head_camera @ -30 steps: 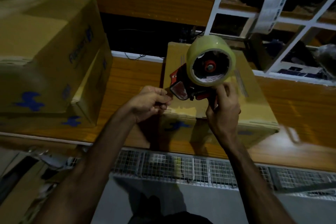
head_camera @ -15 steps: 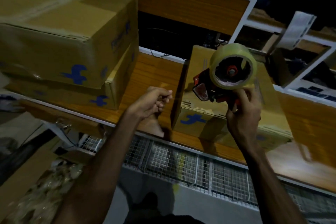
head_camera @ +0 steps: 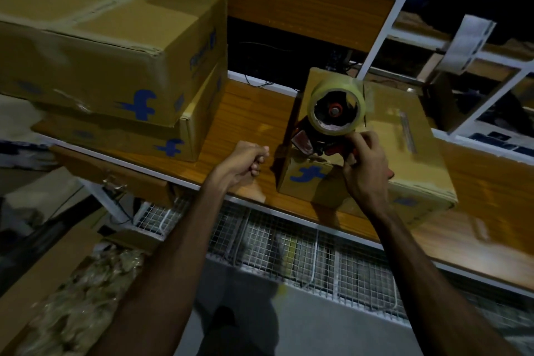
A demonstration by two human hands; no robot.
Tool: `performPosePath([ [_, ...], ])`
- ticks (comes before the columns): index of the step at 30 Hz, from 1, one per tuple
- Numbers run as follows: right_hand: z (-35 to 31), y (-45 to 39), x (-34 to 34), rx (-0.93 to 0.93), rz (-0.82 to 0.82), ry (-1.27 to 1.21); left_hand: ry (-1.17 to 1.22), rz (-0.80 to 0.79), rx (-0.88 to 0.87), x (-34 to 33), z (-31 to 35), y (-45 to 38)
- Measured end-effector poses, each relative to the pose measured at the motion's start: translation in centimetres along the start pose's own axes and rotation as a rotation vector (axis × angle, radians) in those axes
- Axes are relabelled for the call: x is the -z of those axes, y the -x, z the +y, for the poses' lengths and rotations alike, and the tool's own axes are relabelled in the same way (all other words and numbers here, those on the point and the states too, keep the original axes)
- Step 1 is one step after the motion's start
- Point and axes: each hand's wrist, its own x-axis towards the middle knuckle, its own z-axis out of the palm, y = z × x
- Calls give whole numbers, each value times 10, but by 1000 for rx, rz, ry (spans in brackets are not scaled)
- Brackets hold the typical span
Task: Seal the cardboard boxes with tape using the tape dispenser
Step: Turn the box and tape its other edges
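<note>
Over small box [head_camera: 404, 136]: R hand [head_camera: 365, 167] grips tape dispenser [head_camera: 332, 121]; L hand [head_camera: 245, 160] curled, empty, off box. Risk: unbraced box slides, tape skews.

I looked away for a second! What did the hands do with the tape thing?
The left hand let go of the tape dispenser and pulled back to the left, curled and holding nothing. The right hand kept gripping the dispenser's handle over the small box. The stacked boxes stayed put.

blue "f" logo on small box [head_camera: 306, 175], stacked boxes [head_camera: 115, 66]
</note>
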Motion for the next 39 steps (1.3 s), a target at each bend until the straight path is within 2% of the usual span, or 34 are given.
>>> performPosePath([
  [13, 6, 1, 1, -36, -69, 114, 129, -8, 65, -41, -57, -28],
  [18, 8, 2, 2, -45, -78, 103, 110, 118, 14, -52, -63, -23],
  [21, 6, 2, 2, -48, -62, 112, 169, 155, 97, -52, -73, -18],
  [24, 9, 6, 1, -50, -52, 117, 48, 234, 135, -47, -94, -12],
  [28, 9, 8, 1, -46, -56, 103, -105, 252, -70, -57, -104, 4],
  [34, 8, 6, 1, -73, -61, 97, -409, 258, -662, -71, -83, 3],
  [36, 8, 7, 2, -69, -62, 89, -441, 285, -766, -78, -74, -2],
  [39, 10, 7, 1, -68, -65, 83, -405, 303, -830, -78, -73, -9],
])
